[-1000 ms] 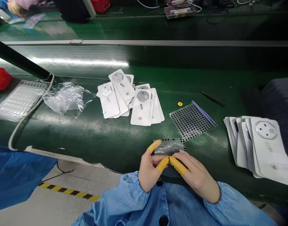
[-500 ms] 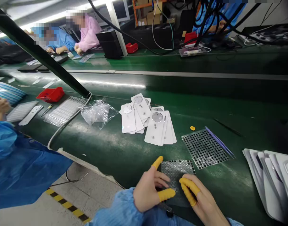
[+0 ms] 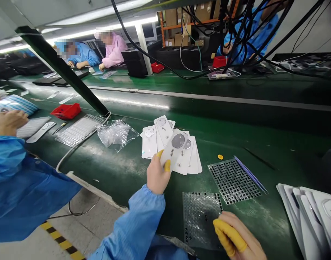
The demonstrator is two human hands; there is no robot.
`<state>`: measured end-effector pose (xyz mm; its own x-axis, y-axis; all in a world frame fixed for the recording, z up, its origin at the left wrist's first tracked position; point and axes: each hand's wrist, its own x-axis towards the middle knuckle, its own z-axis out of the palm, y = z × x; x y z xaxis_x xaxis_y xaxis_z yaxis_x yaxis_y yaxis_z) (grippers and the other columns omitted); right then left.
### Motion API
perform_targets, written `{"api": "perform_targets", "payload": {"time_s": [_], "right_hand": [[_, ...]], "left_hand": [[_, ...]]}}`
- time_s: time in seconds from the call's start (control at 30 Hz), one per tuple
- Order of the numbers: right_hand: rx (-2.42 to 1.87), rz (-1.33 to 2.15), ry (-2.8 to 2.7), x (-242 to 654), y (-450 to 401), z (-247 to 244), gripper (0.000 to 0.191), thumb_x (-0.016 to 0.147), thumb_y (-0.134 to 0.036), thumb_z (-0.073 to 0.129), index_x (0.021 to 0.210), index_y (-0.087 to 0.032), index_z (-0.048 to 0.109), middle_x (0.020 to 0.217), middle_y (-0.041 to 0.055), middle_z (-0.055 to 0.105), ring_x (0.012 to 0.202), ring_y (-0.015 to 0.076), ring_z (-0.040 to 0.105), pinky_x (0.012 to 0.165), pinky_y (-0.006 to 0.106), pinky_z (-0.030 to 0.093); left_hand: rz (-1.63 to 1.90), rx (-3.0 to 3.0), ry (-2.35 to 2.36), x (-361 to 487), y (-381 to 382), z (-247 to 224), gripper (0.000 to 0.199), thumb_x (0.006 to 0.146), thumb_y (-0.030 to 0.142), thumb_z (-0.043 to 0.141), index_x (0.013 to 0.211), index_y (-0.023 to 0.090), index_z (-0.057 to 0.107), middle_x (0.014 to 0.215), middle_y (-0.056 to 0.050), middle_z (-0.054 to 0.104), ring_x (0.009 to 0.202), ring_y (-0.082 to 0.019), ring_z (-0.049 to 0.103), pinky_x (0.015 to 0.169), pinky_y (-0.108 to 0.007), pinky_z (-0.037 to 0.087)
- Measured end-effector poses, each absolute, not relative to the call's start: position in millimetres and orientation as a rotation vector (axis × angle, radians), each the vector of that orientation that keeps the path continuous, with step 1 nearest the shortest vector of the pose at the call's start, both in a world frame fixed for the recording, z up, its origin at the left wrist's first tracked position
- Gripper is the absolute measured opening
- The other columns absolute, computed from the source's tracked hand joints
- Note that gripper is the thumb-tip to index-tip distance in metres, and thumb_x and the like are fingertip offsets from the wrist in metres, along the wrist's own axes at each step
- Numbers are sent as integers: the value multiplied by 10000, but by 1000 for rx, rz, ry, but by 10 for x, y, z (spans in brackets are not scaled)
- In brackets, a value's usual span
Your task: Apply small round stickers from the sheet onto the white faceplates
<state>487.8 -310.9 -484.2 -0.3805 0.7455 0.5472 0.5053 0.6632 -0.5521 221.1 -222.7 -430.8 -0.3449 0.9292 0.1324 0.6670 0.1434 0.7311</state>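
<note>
My left hand (image 3: 158, 172), with yellow finger cots on thumb and index finger, grips the lower end of a white phone back cover (image 3: 172, 151) with a grey round patch. It is held tilted over a spread pile of similar covers (image 3: 191, 159). My right hand (image 3: 237, 234), also in yellow finger cots, is closed in a pinch at the lower right; what it pinches, if anything, I cannot make out. Beside it lies a clear sheet (image 3: 199, 213) with only some black dots on it. A fuller sheet of black dots (image 3: 234, 180) lies farther back.
Purple tweezers (image 3: 250, 174) lie along the fuller sheet, near a small yellow piece (image 3: 220, 157). White covers (image 3: 312, 213) are stacked at right. Left are a crumpled plastic bag (image 3: 116, 133), a red bin (image 3: 65, 111) and a co-worker's hands (image 3: 11, 121). A slanted post (image 3: 65, 72) rises there.
My left hand has moved from the dotted sheet forward to the pile and taken hold of a white cover. My right hand has shifted slightly right and down, still pinched. The view has tilted up.
</note>
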Motion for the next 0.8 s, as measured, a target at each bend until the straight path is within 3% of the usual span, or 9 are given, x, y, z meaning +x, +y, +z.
{"api": "perform_targets", "payload": {"time_s": [0.07, 0.17, 0.33, 0.43, 0.57, 0.8], "right_hand": [[-1027, 331, -1985, 4887, -2999, -4704, 309, 897, -323, 547, 1186, -224, 593, 1045, 71, 677, 927, 208, 687, 756, 207, 604], [-1142, 286, -1925, 4859, -2841, -4456, 268, 885, -308, 567, 1139, -230, 601, 1036, 60, 674, 952, 203, 673, 836, 235, 585], [-1096, 330, -1999, 4735, -2709, -4193, 364, 891, -206, 557, 1250, -262, 534, 1122, 33, 659, 1032, 204, 645, 924, 308, 561], [-1031, 292, -2075, 4703, -2724, -4141, 434, 913, -131, 481, 1327, -258, 476, 1148, 29, 656, 1059, 212, 636, 975, 369, 538], [-1011, 291, -2128, 4745, -2819, -4058, 414, 931, -166, 419, 1331, -249, 481, 1123, 43, 676, 1048, 243, 649, 950, 416, 555], [-1112, 314, -2103, 4733, -2989, -3925, 440, 921, -174, 434, 1346, -281, 473, 1141, 37, 675, 1075, 263, 637, 950, 452, 554]], "left_hand": [[1159, 1255, 1752, 2225, -2468, -4172, 355, 875, 266, 546, 1201, 141, 486, 1176, -154, 618, 1067, -277, 604, 875, -386, 501], [1169, 665, 1193, 2445, -2788, -4029, 487, 788, 302, 688, 1208, 174, 476, 1162, -128, 647, 988, -271, 649, 788, -353, 548], [1036, 405, 878, 2867, -3095, -4001, 667, 713, 279, 777, 1300, 235, 462, 1180, -114, 653, 917, -269, 680, 691, -316, 579], [1034, 457, 837, 2975, -3202, -4026, 665, 765, 293, 732, 1357, 274, 429, 1253, -103, 617, 1011, -285, 656, 809, -363, 570], [1058, 608, 1007, 3035, -3358, -4077, 594, 811, 325, 674, 1363, 245, 467, 1319, -103, 571, 1214, -323, 526, 1027, -414, 448], [1080, 662, 1228, 3125, -3584, -4146, 541, 809, 305, 664, 1331, 237, 535, 1139, -111, 676, 1231, -347, 502, 1030, -407, 441]]}}
